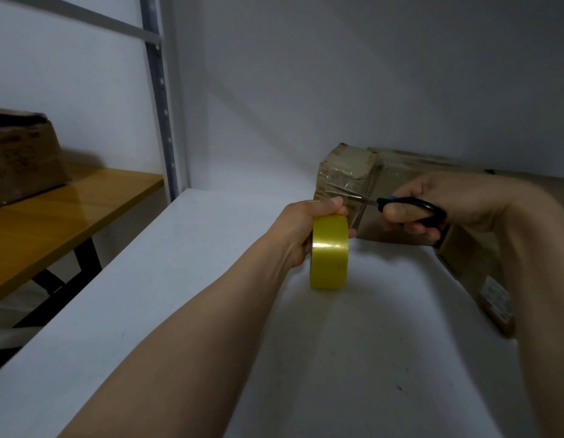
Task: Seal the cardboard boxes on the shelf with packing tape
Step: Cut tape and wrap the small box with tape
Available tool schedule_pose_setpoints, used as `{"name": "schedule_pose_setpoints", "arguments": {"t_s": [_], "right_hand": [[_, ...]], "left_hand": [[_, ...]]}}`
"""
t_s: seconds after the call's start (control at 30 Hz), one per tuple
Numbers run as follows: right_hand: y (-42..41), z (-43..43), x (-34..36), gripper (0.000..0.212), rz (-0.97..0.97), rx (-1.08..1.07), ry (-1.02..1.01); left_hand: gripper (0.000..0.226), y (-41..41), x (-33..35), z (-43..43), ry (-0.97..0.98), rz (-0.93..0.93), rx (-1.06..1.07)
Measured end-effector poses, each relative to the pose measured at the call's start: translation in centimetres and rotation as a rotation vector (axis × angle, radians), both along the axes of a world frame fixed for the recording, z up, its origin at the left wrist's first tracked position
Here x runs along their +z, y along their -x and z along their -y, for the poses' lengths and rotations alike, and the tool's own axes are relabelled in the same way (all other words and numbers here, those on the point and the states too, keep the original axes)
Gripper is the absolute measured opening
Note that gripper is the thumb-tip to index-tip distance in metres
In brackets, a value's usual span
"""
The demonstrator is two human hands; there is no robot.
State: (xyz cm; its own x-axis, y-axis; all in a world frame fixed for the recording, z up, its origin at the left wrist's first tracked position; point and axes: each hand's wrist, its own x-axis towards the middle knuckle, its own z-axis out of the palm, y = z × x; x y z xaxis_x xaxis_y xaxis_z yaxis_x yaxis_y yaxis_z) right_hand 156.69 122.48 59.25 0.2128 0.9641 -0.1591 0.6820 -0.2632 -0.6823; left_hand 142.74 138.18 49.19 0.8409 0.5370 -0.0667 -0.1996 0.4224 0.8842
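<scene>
Head view: my left hand [301,230] grips the yellow packing tape roll [329,252] just in front of the cardboard box [347,172] on the white shelf [179,273]; beside that box my right hand [448,194] is clamped on black-handled scissors [404,204], blades at the clear strip [342,191] stretched off the box

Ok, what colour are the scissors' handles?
The scissors' handles are black, with a little blue near the pivot; the head view shows them.

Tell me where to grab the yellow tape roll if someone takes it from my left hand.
Probably the lower half of the tape roll, coming from below: it is held on edge, its bare yellow band faces the camera, and the left hand covers only the top. Pinch across its two flat sides.
</scene>
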Motion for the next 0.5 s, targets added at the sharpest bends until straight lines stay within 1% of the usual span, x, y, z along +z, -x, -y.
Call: {"name": "schedule_pose_setpoints", "arguments": {"t_s": [0.07,0.13,0.2,0.27,0.33,0.37,0.43,0.5], "right_hand": [[0.1,0.1,0.0,0.041,0.032,-0.004,-0.001],[0.3,0.2,0.2,0.027,0.05,-0.002,-0.001],[0.6,0.1,0.3,0.021,0.058,-0.002,0.001],[0.8,0.1,0.3,0.021,0.058,-0.008,-0.001],[1.1,0.1,0.0,0.028,0.052,-0.015,-0.005],[1.2,0.0,-0.1,0.036,0.04,-0.026,-0.008],[1.3,-0.3,-0.3,0.061,-0.006,-0.049,-0.024],[1.2,-0.5,-0.2,0.077,-0.024,-0.048,-0.034]], "left_hand": [[0.027,0.0,0.0,0.1,-0.005,-0.004,-0.002],[0.027,-0.1,0.0,0.2,-0.01,-0.005,0.002],[0.026,0.0,0.0,0.1,-0.008,-0.002,0.003],[0.024,0.0,0.0,0.0,-0.005,0.0,0.001],[0.022,0.0,-0.1,0.0,-0.015,-0.005,0.002],[0.021,0.0,-0.1,0.0,-0.026,-0.005,0.001],[0.02,0.0,-0.1,0.0,-0.047,-0.006,-0.002],[0.019,0.0,-0.1,0.0,-0.053,-0.003,-0.005]]}}
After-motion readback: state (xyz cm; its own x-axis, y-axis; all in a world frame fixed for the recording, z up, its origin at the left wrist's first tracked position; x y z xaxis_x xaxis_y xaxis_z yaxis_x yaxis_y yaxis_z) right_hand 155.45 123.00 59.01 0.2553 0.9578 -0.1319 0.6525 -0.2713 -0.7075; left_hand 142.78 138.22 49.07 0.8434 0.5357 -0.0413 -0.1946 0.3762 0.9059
